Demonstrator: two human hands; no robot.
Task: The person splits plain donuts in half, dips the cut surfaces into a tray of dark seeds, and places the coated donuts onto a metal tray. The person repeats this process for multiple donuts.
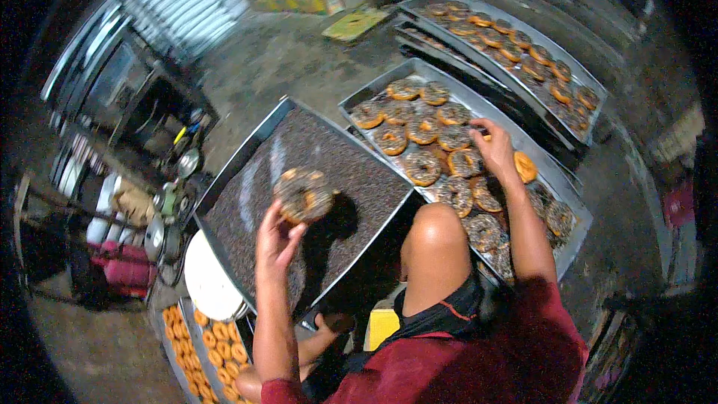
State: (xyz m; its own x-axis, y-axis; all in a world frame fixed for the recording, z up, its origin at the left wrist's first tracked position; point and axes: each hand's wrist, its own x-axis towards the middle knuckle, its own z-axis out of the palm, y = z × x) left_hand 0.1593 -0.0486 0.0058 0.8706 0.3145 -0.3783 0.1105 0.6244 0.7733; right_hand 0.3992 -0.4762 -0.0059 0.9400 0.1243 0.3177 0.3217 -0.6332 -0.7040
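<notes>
A ring doughnut [305, 194] coated with dark sprinkles is gripped at its lower left edge by my left hand [277, 243]. It is held above a square metal tray [224, 262] filled with dark brown sprinkles. My right hand [493, 146] is over a long metal tray [580, 236] of sprinkled doughnuts on the right. Its curled fingers pinch the right edge of a sprinkled doughnut [453, 137] lying in that tray; the far fingertips are partly hidden. One plain-looking golden doughnut [525, 167] lies just right of my right wrist.
Another tray of sprinkled doughnuts [497, 34] tops a stack at the far right. Plain doughnuts fill trays [196, 337] at the lower left, beside a white bucket [213, 277]. My bent knee [437, 236] stands between the trays. Pots [155, 238] and a dark cabinet are left.
</notes>
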